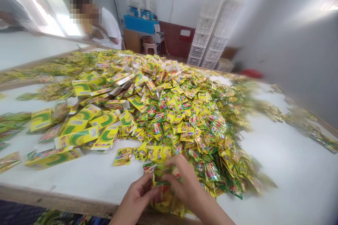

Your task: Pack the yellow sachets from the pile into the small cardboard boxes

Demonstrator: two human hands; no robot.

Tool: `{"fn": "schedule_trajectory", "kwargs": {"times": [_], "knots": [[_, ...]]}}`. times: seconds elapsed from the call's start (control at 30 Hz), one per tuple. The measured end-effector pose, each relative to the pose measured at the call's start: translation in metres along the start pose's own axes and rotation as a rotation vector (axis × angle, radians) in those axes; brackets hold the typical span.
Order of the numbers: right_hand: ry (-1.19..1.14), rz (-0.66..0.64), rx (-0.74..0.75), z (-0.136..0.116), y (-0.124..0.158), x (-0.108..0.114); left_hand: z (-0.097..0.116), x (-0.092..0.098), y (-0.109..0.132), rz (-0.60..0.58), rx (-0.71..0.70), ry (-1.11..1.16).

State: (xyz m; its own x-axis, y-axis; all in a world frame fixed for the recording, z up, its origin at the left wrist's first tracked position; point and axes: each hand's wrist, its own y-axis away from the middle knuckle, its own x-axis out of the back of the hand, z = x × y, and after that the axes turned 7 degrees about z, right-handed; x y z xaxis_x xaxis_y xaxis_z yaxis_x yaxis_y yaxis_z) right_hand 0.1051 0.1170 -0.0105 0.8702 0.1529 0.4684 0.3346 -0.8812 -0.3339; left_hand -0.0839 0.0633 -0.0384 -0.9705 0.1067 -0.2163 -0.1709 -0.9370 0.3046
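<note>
My left hand (pixel 141 197) is at the near edge of the pile, thumb and fingers closed around a thin yellow edge that looks like part of a carton; the rest is hidden. Right beside it, my right hand (pixel 185 182) has curled, motion-blurred fingers closed on a small green and yellow packet (pixel 166 171). Small shiny packets (pixel 182 119), yellow and green with red fruit prints, are heaped in front of both hands. Flat yellow packets (pixel 159 153) lie just beyond my fingers. A single yellow packet (pixel 123 156) rests on the white tabletop to the left.
Yellow cartons (pixel 76 137) with green curved bands, several with open flaps, are piled at left. The white table (pixel 92 179) has a wooden front edge (pixel 60 198). A person in white (pixel 109 24) sits across the table. White crates (pixel 203 37) are stacked by the back wall.
</note>
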Motion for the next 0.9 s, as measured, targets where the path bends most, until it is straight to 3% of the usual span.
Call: {"fn": "schedule_trajectory", "kwargs": {"times": [0.1, 0.3, 0.4, 0.47, 0.7, 0.9], "knots": [[0.031, -0.01, 0.053, 0.003, -0.002, 0.001, -0.005, 0.002, 0.002, 0.03, -0.005, -0.021], [0.186, -0.384, 0.125, 0.001, -0.003, -0.001, -0.013, 0.005, 0.008, 0.047, -0.034, -0.095], [0.254, -0.473, 0.108, -0.007, -0.004, 0.0, -0.013, 0.005, 0.01, 0.057, -0.041, -0.073], [0.284, -0.439, 0.079, -0.013, -0.003, -0.001, -0.013, 0.006, 0.01, 0.078, -0.041, -0.062], [0.15, -0.134, -0.075, -0.019, 0.009, -0.018, -0.013, 0.009, 0.013, 0.089, -0.061, -0.086], [0.138, 0.011, -0.032, -0.013, 0.008, -0.019, -0.014, 0.007, 0.01, 0.09, -0.073, -0.141]]}}
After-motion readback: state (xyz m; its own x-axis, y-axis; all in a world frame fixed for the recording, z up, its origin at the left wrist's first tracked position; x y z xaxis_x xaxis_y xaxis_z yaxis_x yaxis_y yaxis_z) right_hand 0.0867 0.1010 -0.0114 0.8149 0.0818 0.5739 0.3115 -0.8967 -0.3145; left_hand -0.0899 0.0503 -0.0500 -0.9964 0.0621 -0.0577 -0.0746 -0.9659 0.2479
